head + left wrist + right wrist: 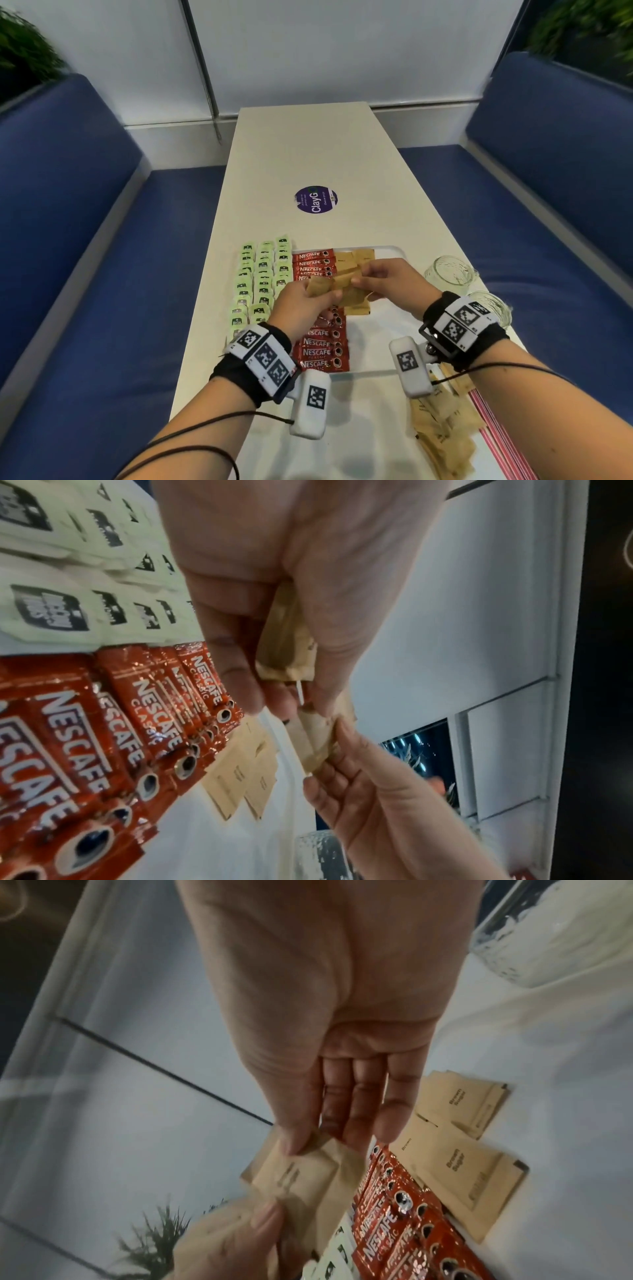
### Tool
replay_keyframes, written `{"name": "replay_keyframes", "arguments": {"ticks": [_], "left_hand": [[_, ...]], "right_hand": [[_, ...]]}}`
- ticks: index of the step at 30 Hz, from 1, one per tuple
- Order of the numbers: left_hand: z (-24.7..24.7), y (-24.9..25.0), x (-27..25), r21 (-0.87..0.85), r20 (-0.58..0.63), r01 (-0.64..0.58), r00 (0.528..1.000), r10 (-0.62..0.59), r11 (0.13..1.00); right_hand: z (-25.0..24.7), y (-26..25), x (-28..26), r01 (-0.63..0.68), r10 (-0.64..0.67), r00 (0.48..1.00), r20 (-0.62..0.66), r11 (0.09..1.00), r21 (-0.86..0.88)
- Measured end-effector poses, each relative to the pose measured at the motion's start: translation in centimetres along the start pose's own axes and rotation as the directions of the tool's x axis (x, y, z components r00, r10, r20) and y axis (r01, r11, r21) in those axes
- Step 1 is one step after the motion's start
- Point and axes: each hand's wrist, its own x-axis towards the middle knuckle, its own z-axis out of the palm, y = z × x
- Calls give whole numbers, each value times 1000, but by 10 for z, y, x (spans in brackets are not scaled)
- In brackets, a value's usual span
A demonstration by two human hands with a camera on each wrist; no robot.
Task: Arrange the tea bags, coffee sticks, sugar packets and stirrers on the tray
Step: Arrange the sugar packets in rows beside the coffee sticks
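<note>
Brown paper sugar packets (356,270) half laid on white tray (394,251); left hand (301,305) grips a bunch, right hand (387,281) pinches one; pink stirrers (496,425) unplaced.

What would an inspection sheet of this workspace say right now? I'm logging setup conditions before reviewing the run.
Surface: white table, purple round sticker.
Job's things: tea bags and coffee sticks in rows; sugar packets on tray; loose sugar pile, stirrers near right.
Clutter: two glass jars.
Grippers: left hand and right hand pinch sugar packets.
Cables: black wrist cords.
Surroundings: blue benches, plants.
</note>
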Motion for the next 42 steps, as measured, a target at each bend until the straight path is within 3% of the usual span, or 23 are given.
{"name": "replay_keyframes", "arguments": {"ticks": [3, 5, 9, 14, 22, 26, 29, 31, 33, 37, 42], "left_hand": [[-3, 4, 1, -184, 48, 119, 992, -112, 976], [-7, 3, 2, -270, 35, 161, 987, -157, 949], [-14, -4, 7, -300, -3, 161, 986, -169, 940], [-16, -11, 9, -330, -10, 186, 980, -201, 925], [-15, -10, 12, -498, 90, 295, 953, -290, 815], [-15, -12, 12, -417, 64, 257, 965, -254, 872], [-16, -15, 10, -281, 22, 189, 981, -191, 941], [-13, -14, 7, -275, -8, 148, 988, -157, 950], [-9, -10, 6, -311, -36, 116, 990, -133, 943], [1, -6, 6, -352, -64, 56, 994, -84, 934], [2, -6, 5, -417, -135, 30, 986, -94, 908]], "right_hand": [[-16, 17, 8, -88, 84, 978, -189, 996, -12], [-26, 37, 14, -191, 143, 947, -288, 970, -149], [-26, 59, 14, -345, 242, 918, -315, 880, -328], [-20, 65, 18, -383, 269, 906, -326, 849, -364], [-15, 65, 26, -392, 266, 904, -335, 828, -402], [-16, 66, 25, -388, 257, 903, -345, 832, -397], [-14, 62, 20, -330, 200, 901, -384, 891, -311], [-7, 52, 14, -238, 169, 929, -329, 955, -179], [2, 37, 6, -154, 142, 974, -178, 986, -56], [19, 14, -5, -59, 64, 992, 108, 997, -47], [17, 6, -7, -48, 42, 983, 179, 998, 31]]}}
